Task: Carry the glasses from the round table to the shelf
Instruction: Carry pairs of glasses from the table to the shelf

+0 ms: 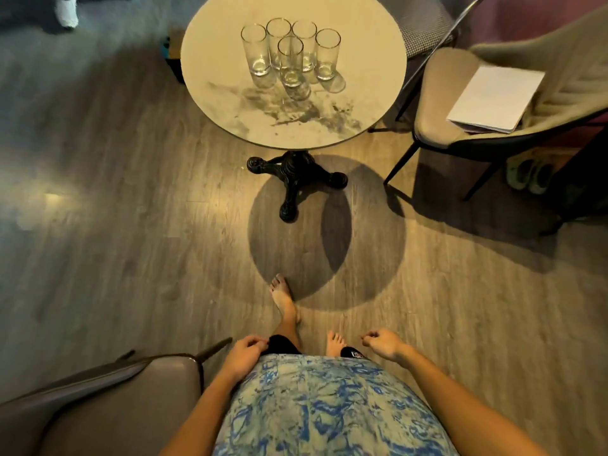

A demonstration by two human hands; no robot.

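Observation:
Several tall clear glasses [291, 50] stand upright in a tight cluster on the far half of a round marble-patterned table [230, 103] with a black cast-iron foot. The table is about a step ahead of me. My left hand [245, 355] hangs low by my hip with its fingers loosely curled and nothing in it. My right hand [383, 343] hangs on the other side, also loosely curled and holding nothing. Both hands are far below and short of the glasses. No shelf is in view.
A beige chair [441, 90] with a white booklet [496, 98] on its seat stands right of the table. Another chair's back [108, 390] is close at my lower left. Shoes [529, 176] lie under the right chair. Wooden floor lies between me and the table.

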